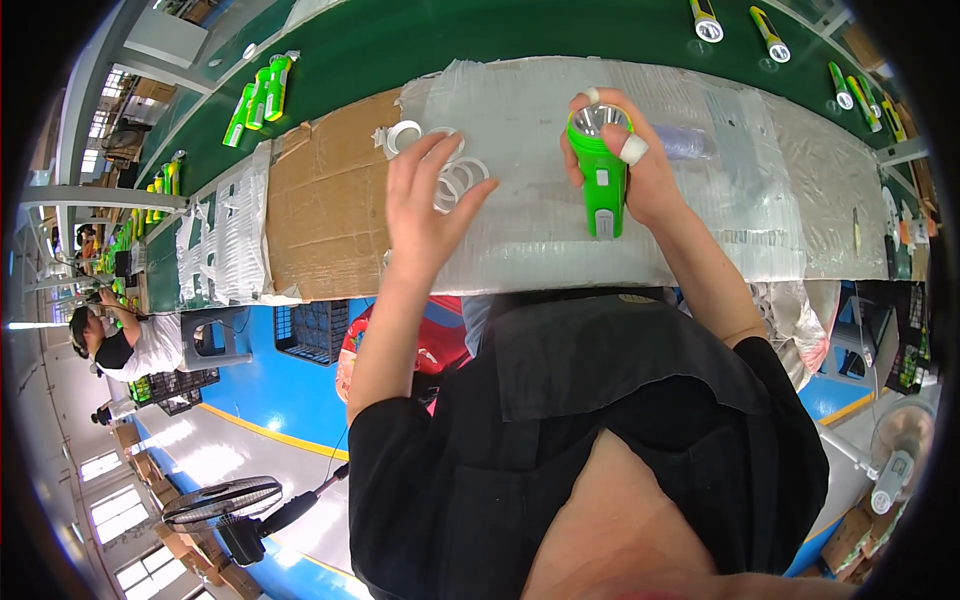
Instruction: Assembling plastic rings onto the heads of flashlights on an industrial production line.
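A green flashlight [603, 181] is held head-up in my right hand [645, 180], its clear lens and silver reflector facing me. White wraps cover parts of that hand's thumb and index finger, which rest by the lens rim. My left hand [424, 205] is open over the work surface, thumb spread away from the fingers. Several white rings [468, 178] lie beneath and beside it, partly hidden by the fingers. Whether a fingertip touches a ring I cannot tell.
Plastic-covered cardboard [520, 230] pads the bench. Beyond it, a green belt [380, 60] carries green flashlights [268, 92] at left and yellow-green ones [768, 35] at right. A clear plastic roll [685, 142] lies right of my hand. A black fan [235, 510] stands behind; another person [140, 345] sits at far left.
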The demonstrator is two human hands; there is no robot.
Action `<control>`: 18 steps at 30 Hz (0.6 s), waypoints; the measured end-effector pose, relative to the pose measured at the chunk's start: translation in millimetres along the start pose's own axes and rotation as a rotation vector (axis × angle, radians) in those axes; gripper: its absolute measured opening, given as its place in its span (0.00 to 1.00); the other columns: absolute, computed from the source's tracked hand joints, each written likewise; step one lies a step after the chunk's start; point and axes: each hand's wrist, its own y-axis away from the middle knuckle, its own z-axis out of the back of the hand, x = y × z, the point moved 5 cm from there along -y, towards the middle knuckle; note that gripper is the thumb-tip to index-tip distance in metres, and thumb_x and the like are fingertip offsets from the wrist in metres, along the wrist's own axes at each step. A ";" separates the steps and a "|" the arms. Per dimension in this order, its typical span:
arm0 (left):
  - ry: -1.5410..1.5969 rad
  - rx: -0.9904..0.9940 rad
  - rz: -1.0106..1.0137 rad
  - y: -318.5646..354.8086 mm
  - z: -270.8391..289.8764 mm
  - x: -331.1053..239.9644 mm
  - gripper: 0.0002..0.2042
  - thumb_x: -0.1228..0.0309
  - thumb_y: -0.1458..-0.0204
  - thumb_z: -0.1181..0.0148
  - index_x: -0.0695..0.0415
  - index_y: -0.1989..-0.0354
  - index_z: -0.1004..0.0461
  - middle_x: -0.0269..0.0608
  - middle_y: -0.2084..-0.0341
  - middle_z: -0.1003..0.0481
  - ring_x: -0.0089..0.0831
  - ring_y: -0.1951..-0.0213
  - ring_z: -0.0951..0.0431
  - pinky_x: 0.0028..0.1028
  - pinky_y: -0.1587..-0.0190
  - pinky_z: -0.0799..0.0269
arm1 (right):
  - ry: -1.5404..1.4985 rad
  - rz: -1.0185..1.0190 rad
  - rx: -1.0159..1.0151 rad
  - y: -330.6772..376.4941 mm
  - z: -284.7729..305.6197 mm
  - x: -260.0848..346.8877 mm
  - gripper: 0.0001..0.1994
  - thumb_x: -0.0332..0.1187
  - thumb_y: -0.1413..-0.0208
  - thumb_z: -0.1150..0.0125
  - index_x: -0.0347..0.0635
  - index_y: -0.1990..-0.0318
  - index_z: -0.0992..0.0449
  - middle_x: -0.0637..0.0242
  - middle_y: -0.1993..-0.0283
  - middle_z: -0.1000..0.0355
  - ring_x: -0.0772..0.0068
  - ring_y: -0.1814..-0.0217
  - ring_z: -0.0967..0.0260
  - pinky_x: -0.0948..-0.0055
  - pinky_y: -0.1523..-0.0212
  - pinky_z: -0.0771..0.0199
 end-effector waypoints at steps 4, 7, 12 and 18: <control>-0.146 0.127 0.099 38.9 -1.7 30.8 0.30 0.67 0.64 0.25 0.53 0.49 0.29 0.43 0.54 0.27 0.45 0.56 0.25 0.39 0.55 0.27 | 0.130 0.100 -0.020 -1.6 2.9 -10.0 0.18 0.40 0.39 0.48 0.43 0.45 0.36 0.63 0.68 0.32 0.74 0.71 0.34 0.73 0.70 0.33; -0.123 0.155 0.166 48.0 -9.0 34.5 0.28 0.68 0.61 0.26 0.54 0.48 0.29 0.45 0.53 0.27 0.45 0.59 0.24 0.35 0.61 0.25 | 0.184 0.140 0.016 -4.6 -3.3 -10.6 0.16 0.37 0.39 0.49 0.42 0.46 0.37 0.64 0.69 0.33 0.74 0.72 0.34 0.74 0.70 0.33; 0.184 -0.032 0.220 5.3 -4.0 12.2 0.20 0.74 0.58 0.28 0.56 0.53 0.24 0.44 0.53 0.27 0.32 0.59 0.24 0.26 0.66 0.28 | 0.179 0.119 -0.013 -4.1 5.1 -6.9 0.17 0.38 0.39 0.47 0.42 0.46 0.36 0.64 0.69 0.32 0.75 0.73 0.34 0.74 0.70 0.33; 0.528 -0.094 0.001 -36.8 -15.9 -37.6 0.17 0.71 0.65 0.24 0.56 0.64 0.19 0.45 0.57 0.27 0.41 0.53 0.26 0.35 0.54 0.27 | 0.207 0.158 -0.066 -2.9 5.2 -19.8 0.21 0.40 0.40 0.41 0.44 0.43 0.36 0.67 0.59 0.30 0.76 0.67 0.29 0.74 0.67 0.26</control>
